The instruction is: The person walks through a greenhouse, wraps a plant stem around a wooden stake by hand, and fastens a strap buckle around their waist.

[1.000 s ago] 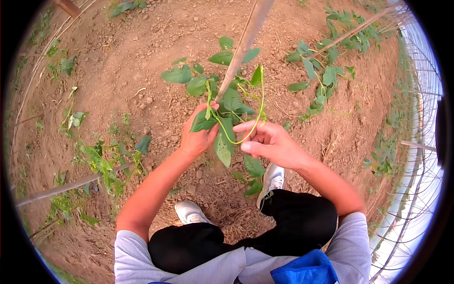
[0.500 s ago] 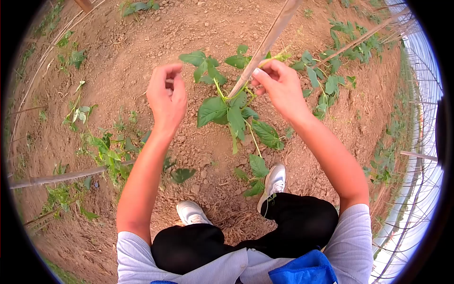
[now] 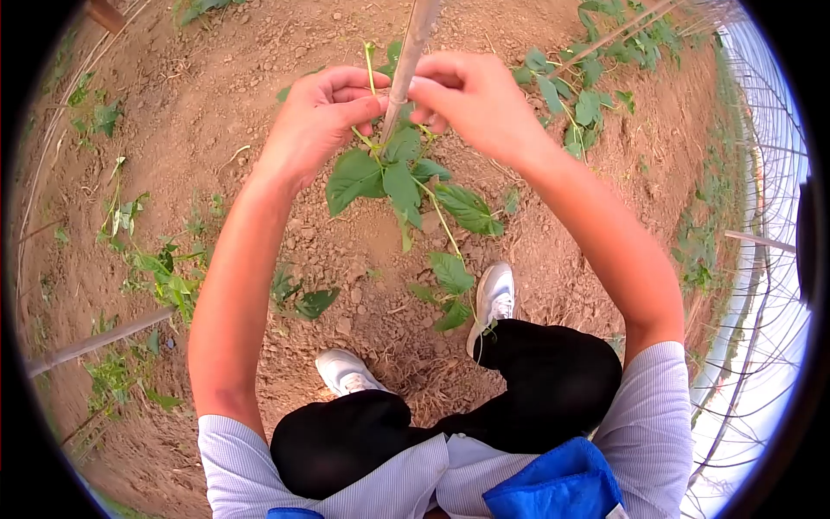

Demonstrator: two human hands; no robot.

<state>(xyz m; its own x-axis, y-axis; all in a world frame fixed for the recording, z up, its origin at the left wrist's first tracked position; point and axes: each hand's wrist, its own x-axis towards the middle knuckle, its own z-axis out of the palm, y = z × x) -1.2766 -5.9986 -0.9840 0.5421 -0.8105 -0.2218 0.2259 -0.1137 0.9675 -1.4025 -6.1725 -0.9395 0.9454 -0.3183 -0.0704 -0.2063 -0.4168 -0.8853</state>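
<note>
A bean-like vine [image 3: 400,183] with broad green leaves grows at the foot of a slanting wooden pole [image 3: 411,56]. My left hand [image 3: 316,121] is on the pole's left side, thumb and fingers pinched on the vine's stem, whose green tip [image 3: 370,56] sticks up above the fingers. On the other side of the pole is my right hand [image 3: 471,104], its thumb and fingers bent together close against the wood. Whatever those fingertips hold is hidden. A lower runner [image 3: 441,212] of the vine trails down toward my right shoe.
Dry brown soil surrounds my two pale shoes [image 3: 346,372]. More leafy plants [image 3: 588,104] climb at the upper right, and others [image 3: 169,277] lie at the left beside a wooden pole [image 3: 104,340]. Clear plastic sheeting [image 3: 735,389] with thin dark lines runs along the right.
My left hand has moved right to the pole and closed on the vine's stem. The right hand has shifted left toward the pole; the tip formerly by it now shows on the left side.
</note>
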